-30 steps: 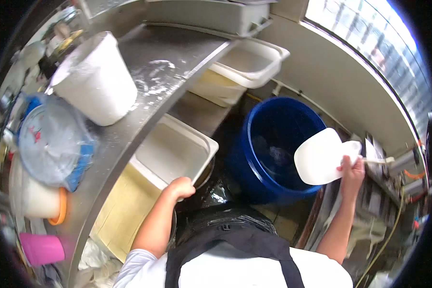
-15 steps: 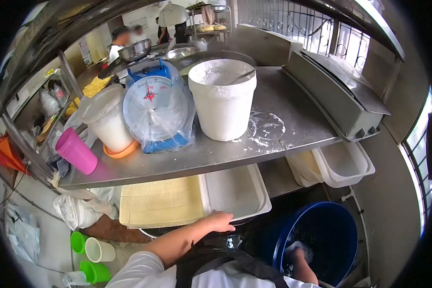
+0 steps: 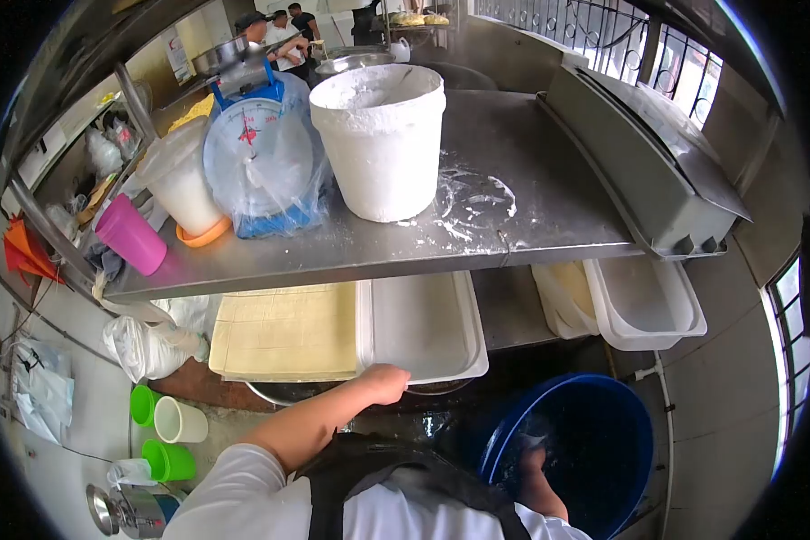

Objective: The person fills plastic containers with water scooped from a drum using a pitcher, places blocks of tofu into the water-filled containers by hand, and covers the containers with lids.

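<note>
My left hand (image 3: pixel 386 383) is closed at the near edge of a shallow white plastic tray (image 3: pixel 423 335), fingers curled on its rim. Left of that tray lies a pale yellow slab (image 3: pixel 283 335), scored with lines and level with the tray's top. My right hand (image 3: pixel 532 455) reaches down inside a deep blue barrel (image 3: pixel 634 405) with dark water in it. Something whitish and partly see-through shows at its fingers; its kind is not clear, and the fingers are partly hidden.
On the steel table (image 3: pixel 558 211) above stand a floury white bucket (image 3: pixel 378 153), a bagged dial scale (image 3: pixel 256 162), a lidded tub (image 3: pixel 184 175) and a pink cup (image 3: pixel 133 236). A grey bin (image 3: pixel 639 166) sits at the right. Green cups (image 3: pixel 168 461) stand low left. Several people work behind.
My view has shifted, so the table sits higher in the picture. The left hand's fingers have curled in at the tray rim. The right hand has moved within the barrel.
</note>
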Action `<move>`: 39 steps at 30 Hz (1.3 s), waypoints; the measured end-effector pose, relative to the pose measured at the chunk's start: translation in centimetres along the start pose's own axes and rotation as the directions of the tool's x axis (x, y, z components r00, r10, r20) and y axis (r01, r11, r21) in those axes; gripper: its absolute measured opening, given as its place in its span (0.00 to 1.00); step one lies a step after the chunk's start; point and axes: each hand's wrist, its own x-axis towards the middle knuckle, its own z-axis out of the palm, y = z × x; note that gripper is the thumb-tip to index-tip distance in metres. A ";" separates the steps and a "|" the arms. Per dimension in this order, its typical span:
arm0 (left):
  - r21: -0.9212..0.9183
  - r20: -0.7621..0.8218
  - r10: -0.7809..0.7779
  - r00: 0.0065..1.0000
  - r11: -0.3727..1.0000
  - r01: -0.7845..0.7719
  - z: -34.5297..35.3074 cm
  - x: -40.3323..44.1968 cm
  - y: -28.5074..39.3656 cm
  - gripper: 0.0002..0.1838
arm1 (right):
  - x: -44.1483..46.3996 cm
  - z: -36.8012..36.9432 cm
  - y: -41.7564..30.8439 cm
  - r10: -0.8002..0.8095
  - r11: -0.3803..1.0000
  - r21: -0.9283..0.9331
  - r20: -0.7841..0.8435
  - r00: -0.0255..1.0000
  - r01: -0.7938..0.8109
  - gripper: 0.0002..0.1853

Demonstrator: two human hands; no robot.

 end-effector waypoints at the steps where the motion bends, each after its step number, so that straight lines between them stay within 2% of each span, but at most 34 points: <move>1: -0.003 0.003 0.000 1.000 1.000 0.000 0.1 -0.1 0.1 0.15 | -0.7 -1.1 -0.9 0.003 1.000 -0.003 0.001 1.000 -0.003 0.32; 3: -0.018 -0.006 0.007 1.000 1.000 -0.007 0.1 0.1 0.2 0.15 | -2.3 -3.9 -3.4 0.030 1.000 0.012 -0.201 0.979 -0.028 0.25; 4: -0.021 -0.010 0.009 1.000 1.000 -0.010 0.2 0.0 0.2 0.15 | -2.9 -5.5 -4.0 0.027 1.000 0.010 -0.204 0.979 -0.025 0.25; 6: 0.009 0.025 0.064 0.998 0.998 -0.065 0.5 0.0 0.2 0.16 | -3.6 -9.2 -5.6 -0.109 0.990 0.062 -0.253 0.961 0.128 0.14; 8: -0.002 0.009 0.068 0.998 0.998 -0.068 1.0 -0.3 0.0 0.17 | -7.6 -14.1 -12.1 -0.298 0.937 0.089 -0.298 0.907 0.338 0.12; 9: -0.006 0.035 0.088 0.995 0.996 -0.088 0.8 -0.6 0.0 0.18 | -9.9 -16.5 -16.1 -0.247 0.948 0.133 -0.267 0.932 0.289 0.09; 10: -0.010 0.062 0.107 0.992 0.994 -0.107 0.6 -1.0 0.0 0.18 | -11.3 -18.1 -18.4 -0.287 0.914 0.203 -0.292 0.913 0.352 0.08; 11: -0.053 0.073 0.097 0.993 0.994 -0.093 0.1 -1.3 0.1 0.24 | -13.0 -19.7 -21.6 -0.335 0.889 0.208 -0.309 0.890 0.407 0.08; 12: -0.062 0.065 0.095 0.993 0.994 -0.091 -0.4 -1.4 0.2 0.24 | -14.7 -21.3 -24.9 -0.383 0.862 0.212 -0.325 0.865 0.461 0.09; 14: -0.124 0.103 0.175 0.979 0.979 -0.162 -1.2 -1.7 0.4 0.27 | -17.5 -24.4 -30.6 -0.439 0.875 0.086 -0.274 0.856 0.477 0.14; 15: -0.134 0.099 0.175 0.980 0.978 -0.161 -0.9 -1.2 0.1 0.27 | -17.7 -25.8 -31.8 -0.565 0.825 -0.212 -0.265 0.781 0.524 0.18; 17: -0.223 0.006 0.268 0.963 0.939 -0.260 0.4 0.5 -0.4 0.31 | -20.2 -27.1 -38.2 -0.720 0.688 -0.368 -0.233 0.654 0.626 0.22; 18: -0.243 -0.011 0.256 0.967 0.937 -0.251 0.3 0.9 0.0 0.31 | -20.3 -27.5 -39.8 -0.768 0.629 -0.415 -0.198 0.609 0.658 0.24; 19: -0.294 -0.136 0.255 0.957 0.913 -0.284 0.4 1.2 0.3 0.30 | -20.4 -27.6 -41.9 -0.831 0.538 -0.454 -0.147 0.536 0.710 0.27; 20: -0.340 -0.206 0.227 0.952 0.896 -0.287 1.1 2.4 0.4 0.28 | -21.5 -27.4 -44.6 -0.778 0.614 -0.329 -0.097 0.621 0.718 0.29; 21: -0.361 -0.320 0.242 0.916 0.863 -0.354 1.7 3.8 0.3 0.27 | -21.4 -27.1 -46.3 -0.796 0.578 -0.360 -0.051 0.604 0.732 0.30; 22: -0.483 -0.324 0.190 0.927 0.809 -0.335 2.3 5.3 0.1 0.26 | -21.5 -26.8 -48.1 -0.780 0.571 -0.384 0.019 0.625 0.725 0.30; 23: -0.594 -0.320 0.138 0.937 0.742 -0.312 1.9 6.3 0.2 0.25 | -21.9 -26.2 -50.1 -0.796 0.530 -0.387 0.079 0.600 0.755 0.30; 25: -0.870 -0.201 -0.085 0.976 0.473 -0.137 0.6 5.8 2.0 0.29 | -22.3 -24.7 -53.3 -0.740 0.537 -0.403 0.199 0.643 0.741 0.31; 26: -0.873 -0.189 -0.072 0.979 0.469 -0.134 0.2 6.0 2.6 0.29 | -22.4 -23.8 -54.6 -0.728 0.547 -0.411 0.198 0.657 0.730 0.31; 28: -0.856 -0.299 -0.264 0.917 0.499 -0.135 -0.1 6.5 3.1 0.27 | -22.4 -21.9 -56.8 -0.684 0.464 -0.443 0.371 0.628 0.767 0.30; 29: -0.860 -0.288 -0.259 0.922 0.493 -0.130 -0.2 6.8 2.7 0.27 | -22.6 -21.1 -57.8 -0.674 0.470 -0.447 0.375 0.637 0.761 0.30; 31: -0.610 -0.336 0.030 0.942 0.755 -0.241 0.2 7.5 1.3 0.26 | -22.8 -19.5 -59.8 -0.548 0.397 -0.542 0.508 0.665 0.741 0.28; 32: -0.617 -0.328 0.032 0.944 0.750 -0.240 0.9 7.0 0.9 0.26 | -22.8 -18.9 -60.3 -0.538 0.400 -0.544 0.512 0.669 0.738 0.28; 34: -0.252 -0.240 0.371 0.897 0.869 -0.426 1.2 4.9 -0.1 0.25 | -22.6 -17.6 -61.1 -0.488 0.349 -0.571 0.566 0.664 0.743 0.26; 35: -0.258 -0.236 0.373 0.897 0.866 -0.428 1.2 3.5 -0.4 0.25 | -22.5 -17.0 -61.5 -0.481 0.351 -0.573 0.568 0.668 0.741 0.26; 37: -0.190 -0.007 0.341 0.940 0.923 -0.336 -0.3 -0.3 -0.3 0.25 | -22.4 -15.6 -62.3 -0.404 0.270 -0.599 0.641 0.653 0.754 0.24; 38: -0.193 0.000 0.344 0.939 0.921 -0.338 0.1 -0.4 -0.5 0.25 | -22.3 -14.9 -62.4 -0.397 0.275 -0.599 0.641 0.656 0.752 0.24; 39: -0.198 0.008 0.300 0.954 0.936 -0.292 0.6 -0.4 -0.7 0.25 | -22.0 -14.1 -62.3 -0.402 0.203 -0.586 0.681 0.612 0.785 0.23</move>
